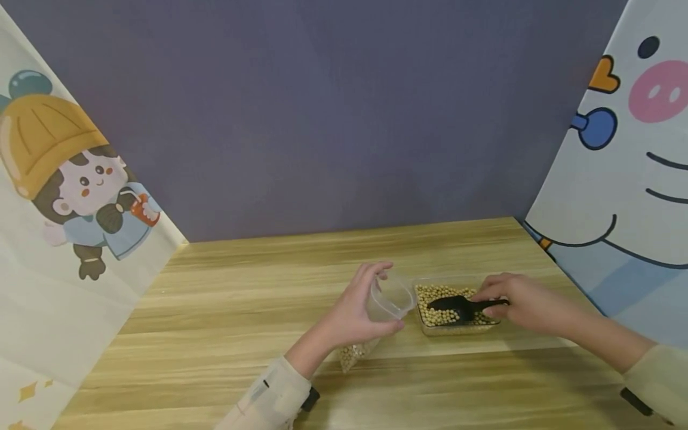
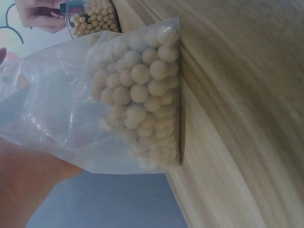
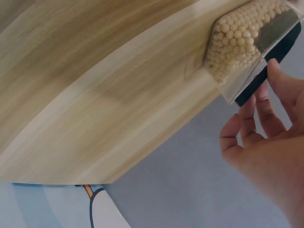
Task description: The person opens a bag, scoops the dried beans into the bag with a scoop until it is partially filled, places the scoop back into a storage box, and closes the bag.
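In the head view my left hand point(image 1: 352, 313) curves around a clear plastic cup point(image 1: 391, 295), thumb on the near side and fingers on the far side. Below it stands a clear bag point(image 1: 356, 356), partly hidden by the hand. The left wrist view shows round, pale yellow beans point(image 2: 140, 90) filling the bag's lower part. With thumb and fingers, my right hand point(image 1: 524, 301) pinches the handle of a black scoop point(image 1: 461, 306). The scoop's bowl lies over the beans in a clear rectangular container point(image 1: 430, 330), just right of the cup.
All of this is on a wood-grain table point(image 1: 242, 310). A plain grey-purple panel point(image 1: 333, 119) rises behind its far edge. Cartoon-printed panels stand along the left point(image 1: 48, 286) and right point(image 1: 634, 191) sides.
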{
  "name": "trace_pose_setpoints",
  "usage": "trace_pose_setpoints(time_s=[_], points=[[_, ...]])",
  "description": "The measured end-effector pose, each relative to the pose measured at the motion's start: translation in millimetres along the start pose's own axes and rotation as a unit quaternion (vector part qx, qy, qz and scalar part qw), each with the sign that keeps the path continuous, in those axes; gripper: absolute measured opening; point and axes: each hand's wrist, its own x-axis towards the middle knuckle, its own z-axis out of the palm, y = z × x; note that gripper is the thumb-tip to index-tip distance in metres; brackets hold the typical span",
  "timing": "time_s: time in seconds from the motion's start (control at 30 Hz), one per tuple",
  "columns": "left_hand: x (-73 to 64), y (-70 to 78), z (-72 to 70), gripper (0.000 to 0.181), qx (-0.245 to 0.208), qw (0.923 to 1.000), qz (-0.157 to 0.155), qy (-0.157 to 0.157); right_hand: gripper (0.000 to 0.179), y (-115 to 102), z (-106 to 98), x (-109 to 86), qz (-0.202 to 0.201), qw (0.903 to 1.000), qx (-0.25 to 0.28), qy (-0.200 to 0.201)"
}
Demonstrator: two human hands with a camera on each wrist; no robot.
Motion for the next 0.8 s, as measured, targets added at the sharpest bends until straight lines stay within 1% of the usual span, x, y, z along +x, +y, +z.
trace_pose_setpoints(time_s=[0.1,0.37,0.53,0.63,0.8], points=[[-0.1,-0.2,-0.1,0.104,0.0,1.0,0.0,0.0,0.029,-0.9,1.1,1.9,0.001,1.0,-0.001,0.005],[1.2,-2.6,1.3,0.104,-0.005,0.9999,0.012,-0.002,0.029,1.1,3.4,1.2,0.012,0.9997,0.02,-0.006],[1.8,-2.0,2.1,0.104,-0.007,0.9999,0.008,-0.003,0.029,2.0,4.3,-0.6,0.019,0.9995,0.025,-0.006],[2.1,-1.5,2.6,0.104,-0.01,0.9999,0.005,-0.004,0.029,1.2,4.4,-0.7,0.016,0.9996,0.021,-0.007],[2.3,-1.7,3.6,0.104,-0.01,0.9999,0.009,-0.002,0.028,1.1,3.8,1.7,-0.006,0.9999,0.01,0.005]])
